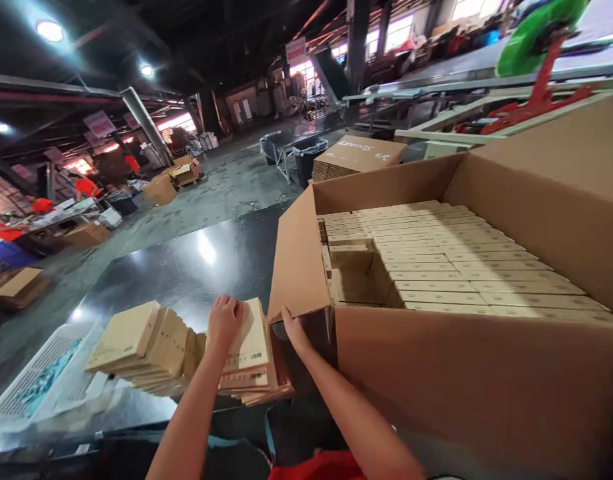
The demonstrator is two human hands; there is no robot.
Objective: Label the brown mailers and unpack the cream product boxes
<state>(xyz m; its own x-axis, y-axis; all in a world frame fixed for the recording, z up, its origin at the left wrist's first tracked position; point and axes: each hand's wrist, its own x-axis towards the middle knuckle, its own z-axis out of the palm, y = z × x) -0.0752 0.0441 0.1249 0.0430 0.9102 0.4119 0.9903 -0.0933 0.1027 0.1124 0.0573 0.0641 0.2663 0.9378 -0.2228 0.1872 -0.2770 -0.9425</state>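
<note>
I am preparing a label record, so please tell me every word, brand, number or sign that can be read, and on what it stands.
No text can be read with certainty.
Brown carton stack: white marks, unclear.
Small box by left hand: barcode; print too small.
Other stack of small boxes: tiny marks, too small.
Boxes in open carton: tiny print, too small.
Hanging signs: reddish characters, blurred.

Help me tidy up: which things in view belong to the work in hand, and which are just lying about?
Likely in use:
small boxes under the left hand
open carton, right hand on its flap

Probably lying about:
lined black bin
cardboard stack beyond carton
</note>
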